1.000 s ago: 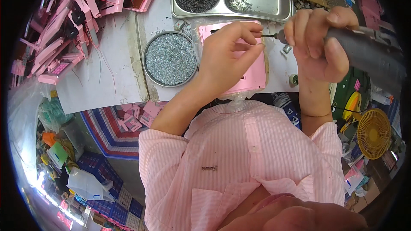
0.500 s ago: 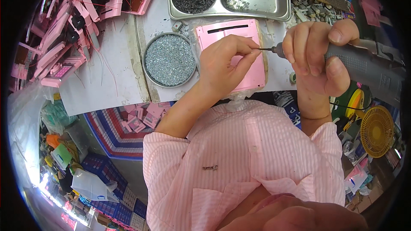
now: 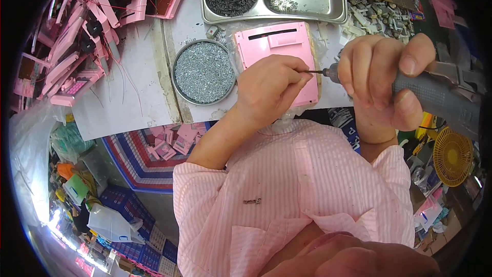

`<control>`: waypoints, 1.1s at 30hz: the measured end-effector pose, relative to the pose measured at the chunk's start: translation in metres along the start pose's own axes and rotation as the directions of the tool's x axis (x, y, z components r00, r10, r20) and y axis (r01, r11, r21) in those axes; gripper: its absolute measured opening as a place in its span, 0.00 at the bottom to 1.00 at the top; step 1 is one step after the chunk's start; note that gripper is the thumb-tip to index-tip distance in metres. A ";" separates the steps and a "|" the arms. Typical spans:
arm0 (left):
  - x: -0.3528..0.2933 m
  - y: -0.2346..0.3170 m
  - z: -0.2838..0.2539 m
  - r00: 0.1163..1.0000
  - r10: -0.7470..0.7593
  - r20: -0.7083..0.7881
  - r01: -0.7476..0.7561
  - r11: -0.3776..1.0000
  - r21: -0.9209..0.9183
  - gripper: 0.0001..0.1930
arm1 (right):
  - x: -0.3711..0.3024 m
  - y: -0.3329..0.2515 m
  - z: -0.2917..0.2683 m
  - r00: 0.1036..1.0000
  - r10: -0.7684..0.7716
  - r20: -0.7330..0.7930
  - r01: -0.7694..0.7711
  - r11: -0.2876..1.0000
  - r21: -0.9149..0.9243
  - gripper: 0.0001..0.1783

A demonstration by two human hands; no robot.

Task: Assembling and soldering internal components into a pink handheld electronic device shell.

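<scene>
My right hand (image 3: 376, 79) is wrapped round a grey electric screwdriver (image 3: 435, 92), its thin dark bit pointing left. The thumb and forefinger of my left hand (image 3: 269, 90) are pinched at the bit's tip. What sits between those fingertips is too small and covered to make out. Beneath my left hand lies a flat pink plastic housing (image 3: 251, 56) with a long dark slot near its far edge. Clear plastic film shows round its edges, and my hand covers much of its lower left.
Left of the housing stands a round dish (image 3: 176, 84) full of small silvery screws. A steel compartment tray (image 3: 307, 18) with dark springs lies beyond. Pink housings with wires (image 3: 77, 66) are heaped at far left, and small pale parts (image 3: 366, 20) at far right.
Both hands and the screwdriver have come slightly nearer to me, and the bit's tip is lower over the housing. More of the housing's far part shows.
</scene>
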State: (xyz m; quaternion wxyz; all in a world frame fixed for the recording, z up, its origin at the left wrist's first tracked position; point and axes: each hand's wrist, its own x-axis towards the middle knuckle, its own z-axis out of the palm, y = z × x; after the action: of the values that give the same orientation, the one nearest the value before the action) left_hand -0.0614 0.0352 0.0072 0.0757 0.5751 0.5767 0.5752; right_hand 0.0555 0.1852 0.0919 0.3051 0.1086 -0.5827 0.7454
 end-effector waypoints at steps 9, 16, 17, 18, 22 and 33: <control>0.005 -0.001 -0.008 0.978 0.098 0.183 -0.107 0.993 0.043 0.08 | -0.007 -0.002 0.015 0.974 0.166 -0.157 -0.160 0.986 0.055 0.16; 0.002 -0.018 -0.026 0.962 -0.266 -0.059 0.271 0.957 0.100 0.04 | 0.000 0.068 -0.055 0.982 -0.007 -0.189 -0.011 0.996 -0.091 0.14; -0.002 -0.018 -0.026 0.953 -0.298 -0.052 0.302 0.948 0.104 0.01 | -0.001 0.072 -0.058 0.984 -0.003 -0.180 -0.016 0.994 -0.104 0.13; -0.007 -0.019 -0.026 0.949 -0.310 -0.054 0.314 0.944 0.103 0.01 | -0.002 0.077 -0.060 0.986 0.004 -0.167 -0.024 0.993 -0.112 0.12; -0.017 -0.019 -0.028 0.937 -0.348 -0.007 0.346 0.930 0.124 0.05 | -0.003 0.087 -0.060 0.986 0.046 -0.158 -0.067 0.989 -0.132 0.06; -0.012 -0.031 -0.018 0.993 -0.116 0.001 0.111 0.947 0.302 0.07 | 0.024 0.053 -0.024 0.994 0.088 -0.061 -0.089 0.996 -0.013 0.11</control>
State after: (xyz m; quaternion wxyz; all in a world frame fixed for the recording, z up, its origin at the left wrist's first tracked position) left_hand -0.0887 0.0260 -0.0176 0.0254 0.5511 0.6891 0.4698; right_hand 0.0102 0.2087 0.0550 0.2902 0.0577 -0.5834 0.7564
